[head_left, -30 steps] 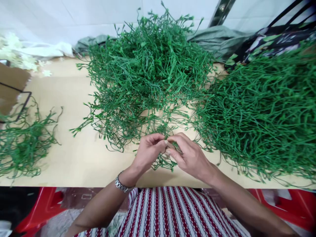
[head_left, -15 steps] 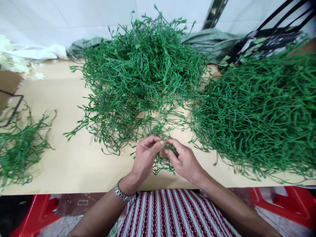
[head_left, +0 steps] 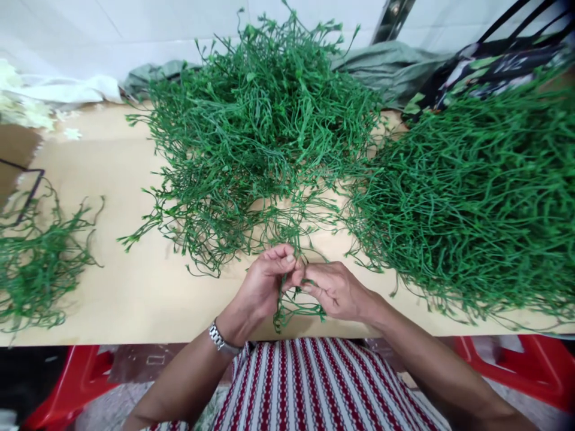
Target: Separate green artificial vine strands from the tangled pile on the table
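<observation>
Since half a second ago, the right hand (head_left: 336, 290) has curled its fingers inward and pushed them against the left hand (head_left: 265, 281). Both hands, two in all, grip one small bunch of green stems (head_left: 299, 310) between thumbs and fingers; its loose ends trail just below them, over the table (head_left: 126, 299). Three heaps of similar stems, too tangled to count, surround the hands: the far heap (head_left: 265, 114) straight ahead, the right heap (head_left: 471, 203) and, well apart to their left, the small heap (head_left: 36, 269). Beyond that one stands one brown cardboard form (head_left: 15, 149); whether it is a box holding anything, I cannot tell.
</observation>
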{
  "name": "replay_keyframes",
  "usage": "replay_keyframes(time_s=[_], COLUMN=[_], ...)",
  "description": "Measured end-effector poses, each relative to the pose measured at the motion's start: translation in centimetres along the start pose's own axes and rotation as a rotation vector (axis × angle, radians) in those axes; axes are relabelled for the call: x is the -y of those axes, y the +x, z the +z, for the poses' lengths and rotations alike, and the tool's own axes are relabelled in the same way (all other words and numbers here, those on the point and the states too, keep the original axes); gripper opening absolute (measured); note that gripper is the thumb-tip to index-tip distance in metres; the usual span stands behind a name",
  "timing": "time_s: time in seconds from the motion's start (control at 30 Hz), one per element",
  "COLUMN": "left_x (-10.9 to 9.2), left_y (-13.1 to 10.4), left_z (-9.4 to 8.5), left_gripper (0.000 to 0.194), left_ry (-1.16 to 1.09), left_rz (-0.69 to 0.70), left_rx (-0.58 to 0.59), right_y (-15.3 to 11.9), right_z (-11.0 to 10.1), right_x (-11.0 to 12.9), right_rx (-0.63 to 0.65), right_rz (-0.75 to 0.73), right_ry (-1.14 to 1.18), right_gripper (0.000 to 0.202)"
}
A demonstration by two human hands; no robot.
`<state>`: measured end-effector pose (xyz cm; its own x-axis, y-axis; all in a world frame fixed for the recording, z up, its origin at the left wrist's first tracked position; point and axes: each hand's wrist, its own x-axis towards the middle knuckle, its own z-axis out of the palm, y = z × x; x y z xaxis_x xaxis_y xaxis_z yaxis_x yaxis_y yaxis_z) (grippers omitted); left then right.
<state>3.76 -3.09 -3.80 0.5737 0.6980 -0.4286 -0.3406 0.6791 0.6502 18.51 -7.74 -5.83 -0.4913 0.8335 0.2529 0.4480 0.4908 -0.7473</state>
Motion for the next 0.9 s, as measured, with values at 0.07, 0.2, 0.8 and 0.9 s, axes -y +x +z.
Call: replay_keyframes(time_s=[0.07,0.2,0.8,0.9], left_x=[-0.1,0.1,-0.2,0.2], left_y=[0.0,-0.1,1.3,1.7], left_z=[-0.1,-0.1,0.4,1.0], left_gripper=[0.016,0.017,0.012,0.011], left_ry=[0.003,-0.003,0.084,-0.007], left_rz=[-0.038,-0.112,0.103,0.068], left_rx=[0.014,0.035,0.032,-0.014], right_y=[0.1,0.2,-2.8,-2.4], right_z=[-0.3,-0.9,-8.2,-7.6], right_x=[-0.1,-0.2,3.1,4.4], right_rx=[0.038,0.097,-0.286,-0.364], right_rz=[-0.053,-0.105,0.093,0.135], right_ry=[0.021,0.078,0.117,-0.092], right_gripper=[0.018,0.024,0.018,0.014])
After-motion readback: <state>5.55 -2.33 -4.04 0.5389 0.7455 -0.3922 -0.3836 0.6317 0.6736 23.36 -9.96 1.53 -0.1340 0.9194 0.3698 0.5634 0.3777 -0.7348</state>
